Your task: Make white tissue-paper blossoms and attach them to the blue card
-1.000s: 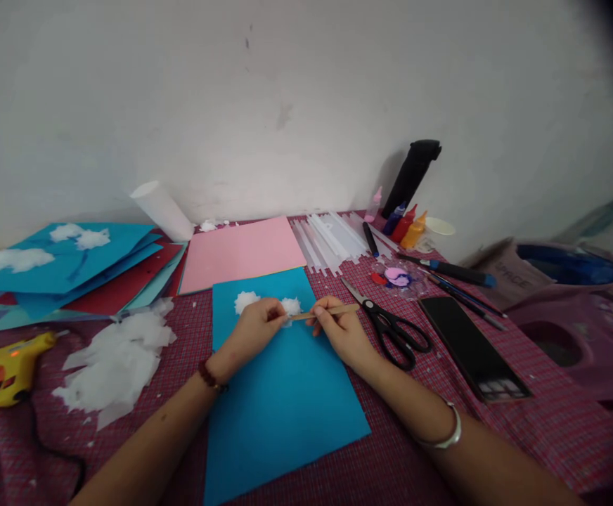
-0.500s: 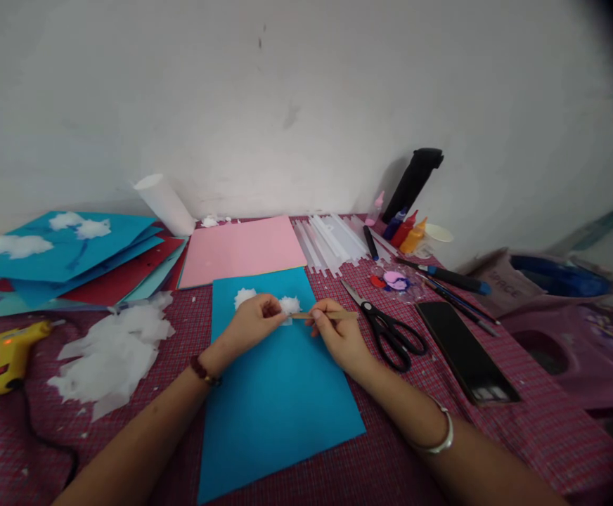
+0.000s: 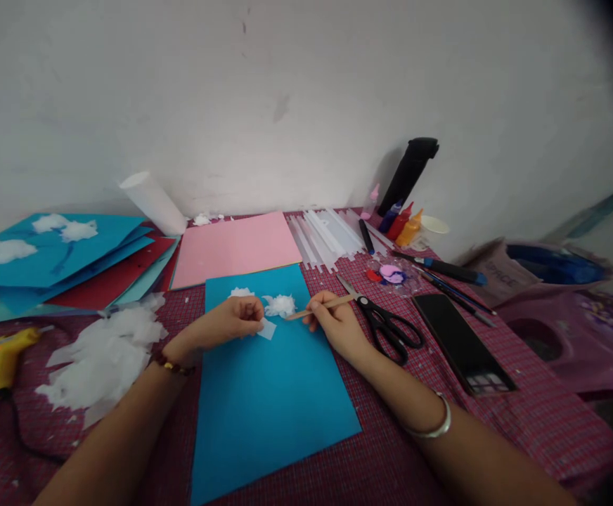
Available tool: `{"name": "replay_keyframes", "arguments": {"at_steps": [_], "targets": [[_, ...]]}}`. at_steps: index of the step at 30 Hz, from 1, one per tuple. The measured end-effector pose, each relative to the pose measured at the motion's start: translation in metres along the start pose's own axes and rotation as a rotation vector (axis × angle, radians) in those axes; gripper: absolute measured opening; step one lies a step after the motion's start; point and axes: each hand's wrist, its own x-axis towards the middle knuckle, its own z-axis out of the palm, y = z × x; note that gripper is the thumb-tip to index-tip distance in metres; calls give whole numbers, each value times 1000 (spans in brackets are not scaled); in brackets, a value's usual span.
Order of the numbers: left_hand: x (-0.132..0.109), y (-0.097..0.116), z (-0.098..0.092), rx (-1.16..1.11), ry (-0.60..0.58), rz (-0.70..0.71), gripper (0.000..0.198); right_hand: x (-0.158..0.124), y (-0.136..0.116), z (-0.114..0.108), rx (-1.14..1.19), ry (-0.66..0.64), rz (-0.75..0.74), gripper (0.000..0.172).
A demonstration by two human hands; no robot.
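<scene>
Pinching white scrap (image 3: 267, 330) w/ L hand (image 3: 246, 316), over blue sheet (image 3: 275, 407). Gripping wood stick (image 3: 341, 301) w/ R hand (image 3: 337, 327), tip next to white tuft (image 3: 280, 306) on sheet; can't tell if touching. Got 2nd tuft (image 3: 242, 292) on sheet too, partly behind L hand. Got scissors (image 3: 388, 320) just R of R hand, phone (image 3: 462, 341) farther R. See scrap pile (image 3: 106, 355) L of sheet, glue gun (image 3: 1, 358) farther L. Also see pink sheet (image 3: 237, 246) behind blue one, strips (image 3: 322, 237) to its R.
</scene>
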Motion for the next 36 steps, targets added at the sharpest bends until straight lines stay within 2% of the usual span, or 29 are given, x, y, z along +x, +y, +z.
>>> {"name": "replay_keyframes", "arguments": {"at_steps": [5,7,11,13,16,18,21,30,36], "targets": [[1,3,6,-8,-55,-35,13,4,0,0,-14,53,-3,19],[4,4,13,26,-33,-10,14,5,1,0,-19,61,-4,19],[15,6,37,148,230,85,12,6,3,-1,1,67,1,19],[19,7,47,170,365,83,8,5,2,-2,31,91,1,18],[23,8,55,186,466,59,3,1,-1,-4,91,154,-12,18],[23,8,56,206,480,55,3,-2,-3,-5,113,159,-22,17],[22,8,55,210,483,54,4,-5,-3,-3,74,97,-58,18],[24,6,55,191,502,73,6,-8,1,1,-235,13,-140,20],[22,-2,49,106,581,85,22,-13,-2,-1,-492,-51,-273,19]]}}
